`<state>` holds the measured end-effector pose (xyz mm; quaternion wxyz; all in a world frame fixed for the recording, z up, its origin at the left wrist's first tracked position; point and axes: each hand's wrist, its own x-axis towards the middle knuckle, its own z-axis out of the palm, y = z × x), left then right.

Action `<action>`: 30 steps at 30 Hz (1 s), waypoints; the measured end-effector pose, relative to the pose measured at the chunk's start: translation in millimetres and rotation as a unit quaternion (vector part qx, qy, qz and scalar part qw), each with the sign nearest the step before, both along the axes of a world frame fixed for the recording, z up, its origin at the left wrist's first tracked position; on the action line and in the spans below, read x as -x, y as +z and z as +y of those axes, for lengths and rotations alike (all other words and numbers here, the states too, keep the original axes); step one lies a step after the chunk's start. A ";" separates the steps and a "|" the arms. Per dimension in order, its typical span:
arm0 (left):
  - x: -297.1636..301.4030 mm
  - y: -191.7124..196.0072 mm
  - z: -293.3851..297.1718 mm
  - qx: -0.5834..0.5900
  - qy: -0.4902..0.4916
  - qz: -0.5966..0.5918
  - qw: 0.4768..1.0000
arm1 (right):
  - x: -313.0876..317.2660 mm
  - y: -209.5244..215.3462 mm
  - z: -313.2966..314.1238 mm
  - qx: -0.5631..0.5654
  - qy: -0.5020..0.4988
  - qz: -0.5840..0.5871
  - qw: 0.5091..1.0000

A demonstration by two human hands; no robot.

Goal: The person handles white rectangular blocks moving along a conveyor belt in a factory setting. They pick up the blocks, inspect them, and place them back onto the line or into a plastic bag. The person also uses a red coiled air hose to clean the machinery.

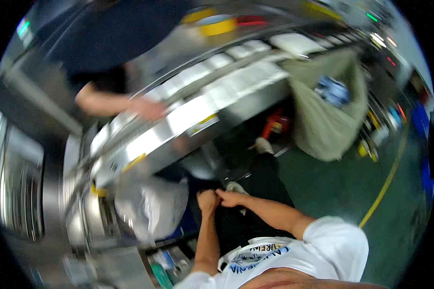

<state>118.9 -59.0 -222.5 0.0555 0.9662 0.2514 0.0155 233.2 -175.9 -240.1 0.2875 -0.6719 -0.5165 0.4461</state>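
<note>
My left hand (208,202) and my right hand (231,198) are close together in front of my body, over my dark trousers. Both have their fingers curled closed, and the fingertips nearly meet. Anything between them is too small or blurred to make out. To the left of my hands, apart from them, hangs a pale translucent plastic bag (152,207). A steel conveyor (255,103) runs beyond my hands, with white folded pieces (222,91) lined along it.
Across the conveyor a co-worker in dark clothes holds a blurred hand (149,109) over the white pieces. A large olive cloth bag (325,130) with blue-and-white crumpled material stands at the right. A yellow line (383,185) crosses the green floor. Yellow tape rolls (217,25) lie at the back.
</note>
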 end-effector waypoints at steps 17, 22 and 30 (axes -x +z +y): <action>-1.5 26.7 -4.3 0.126 0.062 -0.230 0.963 | -11.6 126.5 -25.2 0.043 0.054 -0.237 0.969; 4.9 36.8 3.0 0.117 0.059 -0.283 0.950 | -84.1 312.9 -37.5 -0.173 0.003 0.046 0.984; 17.6 28.9 34.5 0.151 0.083 -0.267 0.948 | -109.9 374.7 63.8 -0.283 0.023 -0.546 0.788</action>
